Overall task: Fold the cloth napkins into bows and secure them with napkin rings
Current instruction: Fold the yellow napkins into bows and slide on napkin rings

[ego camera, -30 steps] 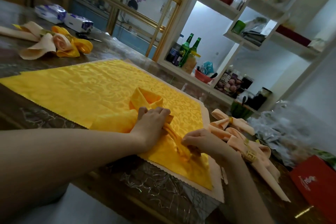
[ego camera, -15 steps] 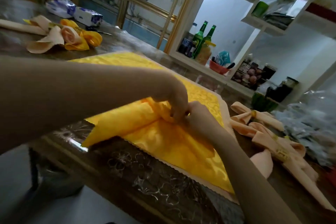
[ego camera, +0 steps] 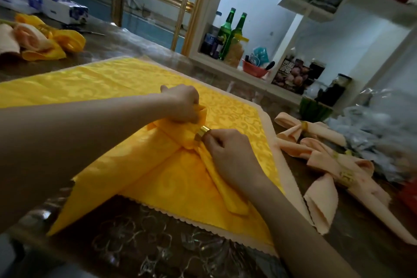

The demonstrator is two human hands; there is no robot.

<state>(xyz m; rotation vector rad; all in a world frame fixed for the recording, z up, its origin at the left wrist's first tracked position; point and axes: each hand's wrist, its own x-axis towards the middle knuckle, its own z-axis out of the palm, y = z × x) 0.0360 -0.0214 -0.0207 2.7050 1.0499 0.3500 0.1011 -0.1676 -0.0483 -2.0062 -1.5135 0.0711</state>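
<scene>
The left hand (ego camera: 180, 104) is curled, knuckles up, around the gathered loop of the yellow napkin (ego camera: 176, 135). The napkin is laid on a spread yellow cloth (ego camera: 90, 81) toward the near edge of the worktop (ego camera: 135, 244). The gold napkin ring (ego camera: 202, 132), threaded on the napkin, is pinched by the right hand (ego camera: 228, 151). Peach bows (ego camera: 291, 133) are seen toward the right edge.

I find passage over the flat yellow napkin (ego camera: 90, 83) at left; peach napkin bows (ego camera: 325, 156) and crumpled plastic wrap (ego camera: 379, 124) obstruct the right side.
</scene>
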